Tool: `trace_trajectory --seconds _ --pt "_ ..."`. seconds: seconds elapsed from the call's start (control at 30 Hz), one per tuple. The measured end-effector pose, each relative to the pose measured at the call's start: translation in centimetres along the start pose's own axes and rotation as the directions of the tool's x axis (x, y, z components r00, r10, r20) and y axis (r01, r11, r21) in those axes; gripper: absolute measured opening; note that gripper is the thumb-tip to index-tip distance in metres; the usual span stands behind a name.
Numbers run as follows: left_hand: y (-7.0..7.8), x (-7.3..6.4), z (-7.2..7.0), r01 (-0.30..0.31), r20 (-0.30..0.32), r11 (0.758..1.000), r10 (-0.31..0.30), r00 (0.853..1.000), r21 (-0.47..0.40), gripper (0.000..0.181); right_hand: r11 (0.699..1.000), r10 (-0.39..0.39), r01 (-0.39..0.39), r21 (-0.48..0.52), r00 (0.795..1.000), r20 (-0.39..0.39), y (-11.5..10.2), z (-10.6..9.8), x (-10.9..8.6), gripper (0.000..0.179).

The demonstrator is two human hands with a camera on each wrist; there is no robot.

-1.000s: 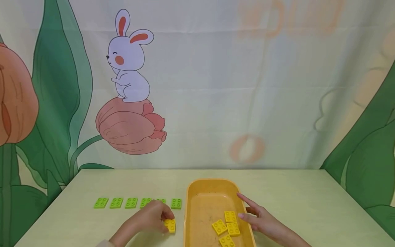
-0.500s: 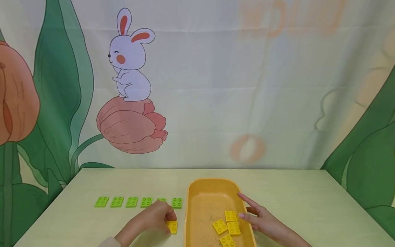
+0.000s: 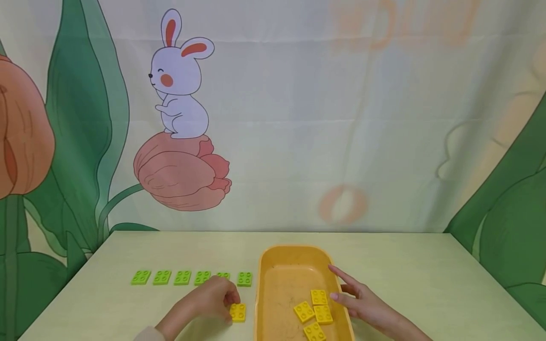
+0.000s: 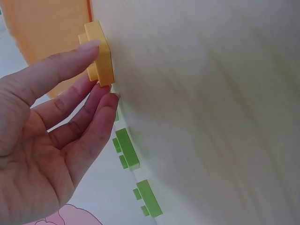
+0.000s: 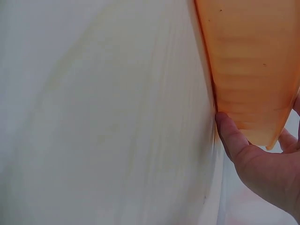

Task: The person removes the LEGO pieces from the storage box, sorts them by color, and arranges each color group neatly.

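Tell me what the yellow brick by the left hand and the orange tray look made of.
Yellow brick: likely hard moulded plastic, with a smooth satin face and crisp round studs. Orange tray: seemingly thin plastic with a dull, scuffed floor; light glows through its wall in the right wrist view.

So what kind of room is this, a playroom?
Probably a play corner or a set made to look like one: a cloth backdrop with a cartoon white rabbit, flat green plastic building bricks in a row, and an orange plastic tray on a pale table.
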State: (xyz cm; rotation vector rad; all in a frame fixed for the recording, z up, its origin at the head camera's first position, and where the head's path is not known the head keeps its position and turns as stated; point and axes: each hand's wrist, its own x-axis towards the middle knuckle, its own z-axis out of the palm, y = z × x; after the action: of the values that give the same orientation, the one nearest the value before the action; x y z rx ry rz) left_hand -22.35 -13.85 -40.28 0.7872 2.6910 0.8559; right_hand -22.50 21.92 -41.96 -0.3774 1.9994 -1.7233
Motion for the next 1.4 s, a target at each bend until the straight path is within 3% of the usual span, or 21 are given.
trace_trajectory --seconds 0.5,0.63,0.77,0.97,1.13,1.3,1.4 --pt "0.2 0.4 0.2 0.033 -0.004 0.999 -0.033 0.999 -0.004 0.029 1.0 -0.008 0.008 0.014 1.0 0.013 0.0 -0.1 -0.1 0.067" --pt "0.0 -0.2 -0.2 0.001 -0.035 0.999 -0.002 0.999 -0.04 0.029 1.0 -0.006 0.006 0.009 1.0 0.007 -0.1 0.2 -0.1 0.068" --pt "0.6 -0.9 -0.7 -0.017 -0.051 0.991 0.01 0.999 -0.13 0.03 1.0 0.005 -0.005 -0.004 1.0 -0.01 -0.2 0.2 0.0 0.068" --pt "2.8 -1.9 -0.9 -0.075 -0.11 0.957 0.046 0.993 -0.28 0.034 1.0 0.003 -0.004 -0.011 1.0 -0.015 -0.2 0.0 0.0 0.067" --pt "4.6 -2.0 -0.2 -0.11 -0.13 0.914 0.064 0.989 -0.391 0.033 1.0 -0.005 0.005 -0.004 1.0 -0.004 -0.3 0.0 -0.1 0.067" --pt "6.6 -1.2 1.0 -0.118 -0.126 0.881 0.067 0.99 -0.458 0.03 1.0 -0.004 0.004 -0.005 1.0 -0.002 -0.4 0.1 -0.1 0.067" --pt "7.8 -0.6 1.9 -0.078 -0.099 0.865 0.033 0.995 -0.496 0.029 1.0 -0.007 0.008 -0.003 1.0 0.002 -0.4 0.1 -0.2 0.067"
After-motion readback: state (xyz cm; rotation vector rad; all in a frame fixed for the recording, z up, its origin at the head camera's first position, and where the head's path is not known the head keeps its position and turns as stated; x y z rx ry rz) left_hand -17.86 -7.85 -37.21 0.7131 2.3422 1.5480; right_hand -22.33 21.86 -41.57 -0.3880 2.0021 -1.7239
